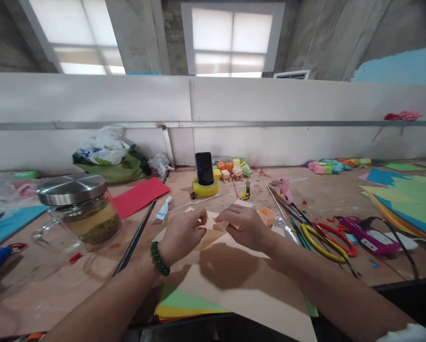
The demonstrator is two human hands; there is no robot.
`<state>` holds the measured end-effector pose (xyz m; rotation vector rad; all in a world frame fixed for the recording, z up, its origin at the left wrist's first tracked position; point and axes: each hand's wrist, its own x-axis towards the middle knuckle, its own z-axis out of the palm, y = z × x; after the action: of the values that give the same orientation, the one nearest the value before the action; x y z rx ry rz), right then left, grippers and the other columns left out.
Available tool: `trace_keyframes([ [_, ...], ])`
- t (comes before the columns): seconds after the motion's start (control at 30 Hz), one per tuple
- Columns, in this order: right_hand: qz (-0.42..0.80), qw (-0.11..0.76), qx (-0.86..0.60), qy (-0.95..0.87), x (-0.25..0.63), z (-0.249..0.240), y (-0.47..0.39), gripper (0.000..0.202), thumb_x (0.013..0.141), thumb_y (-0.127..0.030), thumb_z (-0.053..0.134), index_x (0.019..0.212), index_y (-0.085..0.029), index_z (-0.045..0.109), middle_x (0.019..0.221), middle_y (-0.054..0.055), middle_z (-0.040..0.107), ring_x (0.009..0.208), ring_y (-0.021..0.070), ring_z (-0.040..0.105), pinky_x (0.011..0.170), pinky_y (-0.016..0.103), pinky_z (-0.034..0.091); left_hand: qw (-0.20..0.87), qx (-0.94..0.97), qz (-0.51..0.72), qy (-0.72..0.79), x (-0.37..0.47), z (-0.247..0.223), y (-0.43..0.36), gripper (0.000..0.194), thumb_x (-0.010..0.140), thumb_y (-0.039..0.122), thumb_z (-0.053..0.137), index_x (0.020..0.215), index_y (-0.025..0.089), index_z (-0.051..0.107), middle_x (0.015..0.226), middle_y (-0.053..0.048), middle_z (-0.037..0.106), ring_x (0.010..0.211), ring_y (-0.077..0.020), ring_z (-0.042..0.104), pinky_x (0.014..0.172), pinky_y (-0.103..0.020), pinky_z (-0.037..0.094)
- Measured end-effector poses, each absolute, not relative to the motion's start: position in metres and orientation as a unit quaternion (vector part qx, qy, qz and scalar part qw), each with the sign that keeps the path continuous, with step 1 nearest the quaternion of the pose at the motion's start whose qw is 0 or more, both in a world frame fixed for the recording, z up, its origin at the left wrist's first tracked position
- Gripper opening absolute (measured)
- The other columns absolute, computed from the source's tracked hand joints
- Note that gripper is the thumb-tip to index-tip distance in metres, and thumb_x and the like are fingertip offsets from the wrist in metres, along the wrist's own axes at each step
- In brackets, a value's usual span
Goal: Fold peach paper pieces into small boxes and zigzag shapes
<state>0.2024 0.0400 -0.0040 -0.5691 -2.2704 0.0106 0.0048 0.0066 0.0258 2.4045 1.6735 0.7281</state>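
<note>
My left hand (186, 232), with a green bead bracelet at the wrist, has its fingers curled on a small piece of peach paper (212, 222). From the right, my right hand (244, 224) closes its fingers on the same piece, so both sets of fingertips nearly meet. Beneath both hands lies a large peach sheet (255, 285), with green and yellow sheets (187, 301) showing under its lower edge. Just beyond my right hand sits a small orange paper box (267, 216). The folds between my fingers are partly hidden.
A glass tea mug (88, 213) stands at left, near red paper (141, 195). A phone (204, 168) rests on yellow tape (205, 188) ahead. Scissors (325, 242), a pink glue gun (286, 190) and a purple glue gun (369, 237) lie at right.
</note>
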Motion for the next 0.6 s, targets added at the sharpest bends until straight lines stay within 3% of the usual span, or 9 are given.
trace_keyframes([
  [0.17,0.0,0.423,-0.181,-0.888,0.205,0.005,0.034,0.032,0.067,-0.001,0.044,0.082,-0.022,0.062,0.089,0.004,0.07,0.079,0.0163,0.063,0.068,0.026,0.049,-0.043,0.804,0.261,0.532,0.003,0.026,0.001,0.014,0.07,0.008,0.051,0.072,0.022,0.053,0.065,0.001,0.061,0.062,-0.0165,0.055,0.058,-0.026,0.035],
  [0.33,0.082,0.425,-0.139,-0.891,0.208,0.018,0.023,0.017,0.074,-0.012,0.048,0.083,-0.02,0.061,0.105,0.01,0.067,0.093,0.0207,0.064,0.081,0.034,0.051,-0.132,0.834,0.312,0.436,-0.002,0.022,-0.004,0.018,0.081,0.009,0.044,0.077,0.022,0.056,0.092,-0.004,0.073,0.077,-0.0185,0.065,0.069,-0.028,0.044],
  [0.47,0.133,0.483,-0.2,-0.842,0.202,0.016,0.019,0.007,0.087,-0.021,0.05,0.084,-0.02,0.057,0.09,0.008,0.069,0.084,0.0178,0.065,0.076,0.031,0.051,-0.144,0.845,0.325,0.4,-0.004,0.018,-0.004,0.023,0.087,0.012,0.04,0.079,0.022,0.059,0.108,-0.007,0.072,0.093,-0.0202,0.067,0.081,-0.032,0.049],
  [0.6,0.148,0.499,-0.274,-0.809,0.194,0.01,0.021,0.011,0.089,-0.025,0.054,0.083,-0.019,0.061,0.078,0.004,0.068,0.073,0.016,0.063,0.07,0.028,0.049,-0.18,0.853,0.32,0.372,-0.004,0.015,-0.003,0.026,0.091,0.012,0.039,0.082,0.02,0.062,0.11,-0.009,0.071,0.095,-0.0196,0.067,0.084,-0.032,0.052],
])
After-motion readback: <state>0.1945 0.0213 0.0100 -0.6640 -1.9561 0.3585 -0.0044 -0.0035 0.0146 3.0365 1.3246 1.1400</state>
